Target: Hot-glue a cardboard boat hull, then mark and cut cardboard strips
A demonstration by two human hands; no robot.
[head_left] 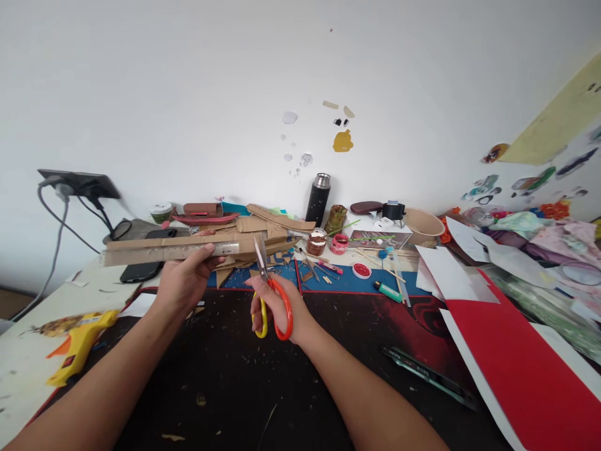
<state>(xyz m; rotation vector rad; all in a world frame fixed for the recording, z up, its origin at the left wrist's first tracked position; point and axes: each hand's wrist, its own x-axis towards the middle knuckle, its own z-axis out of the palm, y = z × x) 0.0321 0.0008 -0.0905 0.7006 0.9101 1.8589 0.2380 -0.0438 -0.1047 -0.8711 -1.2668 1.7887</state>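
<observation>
My left hand is closed around a long, narrow cardboard strip with clear tape along it, held level above the desk. In my right hand is a pair of scissors with one red and one yellow handle loop. Their blades point up and away from me, at the right end of the strip. Whether the blades touch the cardboard I cannot tell. Behind the strip lies a pile of cut cardboard pieces.
A yellow glue gun lies at the left, near a black phone. A utility knife rests on the dark mat. Paint jars, a black flask and red paper stand or lie farther right.
</observation>
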